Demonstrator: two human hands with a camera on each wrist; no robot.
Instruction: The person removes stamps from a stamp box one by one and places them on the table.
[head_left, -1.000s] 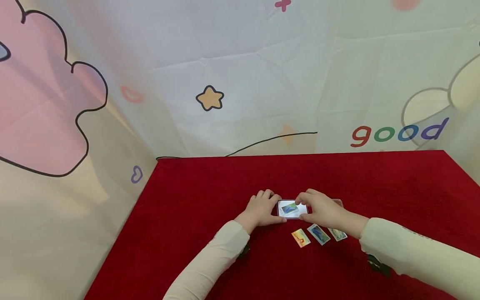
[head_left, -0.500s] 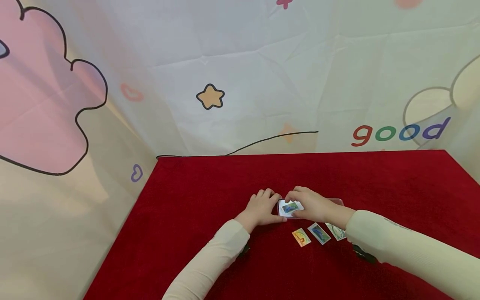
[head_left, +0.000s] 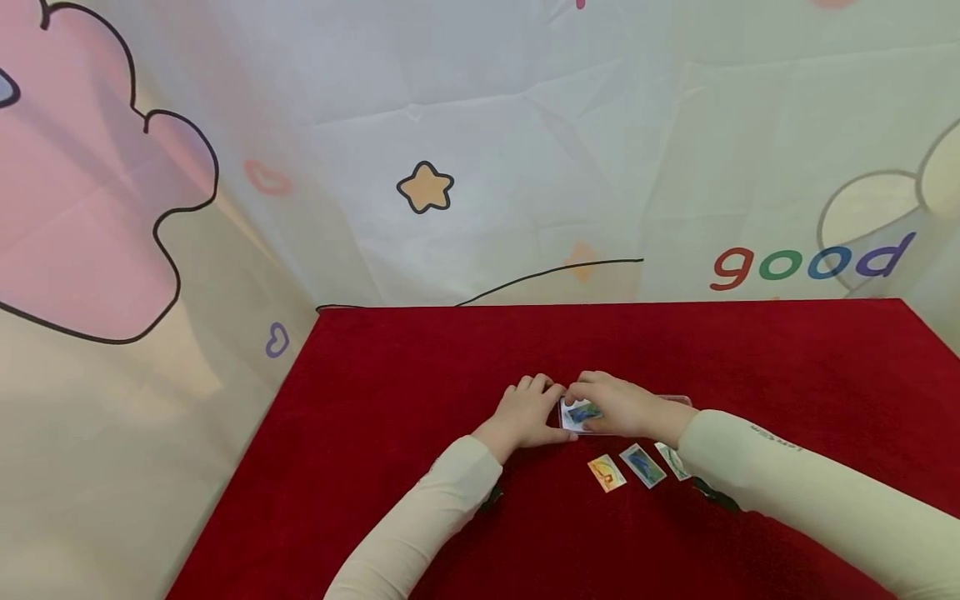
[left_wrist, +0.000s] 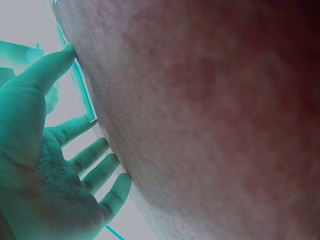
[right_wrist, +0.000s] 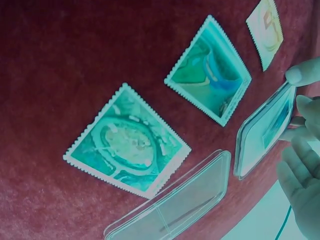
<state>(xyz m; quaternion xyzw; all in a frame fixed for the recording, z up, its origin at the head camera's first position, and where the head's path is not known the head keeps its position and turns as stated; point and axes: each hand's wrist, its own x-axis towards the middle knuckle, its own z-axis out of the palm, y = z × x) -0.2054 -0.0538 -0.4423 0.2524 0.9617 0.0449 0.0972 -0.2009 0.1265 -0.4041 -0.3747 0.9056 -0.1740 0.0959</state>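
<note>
A flat clear case (right_wrist: 265,132) with a white insert lies on the red cloth, and a blue-green stamp (head_left: 583,413) lies flat in it. My left hand (head_left: 525,417) holds the case's left end, its thumb on the near edge and index finger on the far edge. My right hand (head_left: 622,407) hovers over the case, thumb and index finger at the stamp's edges; whether they pinch it I cannot tell. In the right wrist view, the right thumb (right_wrist: 309,109) is close beside the stamp. The right hand covers the rest of the case in the head view.
In front of the case lie a yellow-orange stamp (head_left: 606,472), a blue-green bordered stamp (head_left: 642,465) and a pale green stamp (right_wrist: 127,142). A clear lid (right_wrist: 185,200) lies right of the case. A printed cloth backdrop (head_left: 487,150) stands behind the red table (head_left: 405,367).
My right hand has moved left over the case, its fingers coming closer round the stamp. The left hand stays at the case's left end. The head view has shifted slightly.
</note>
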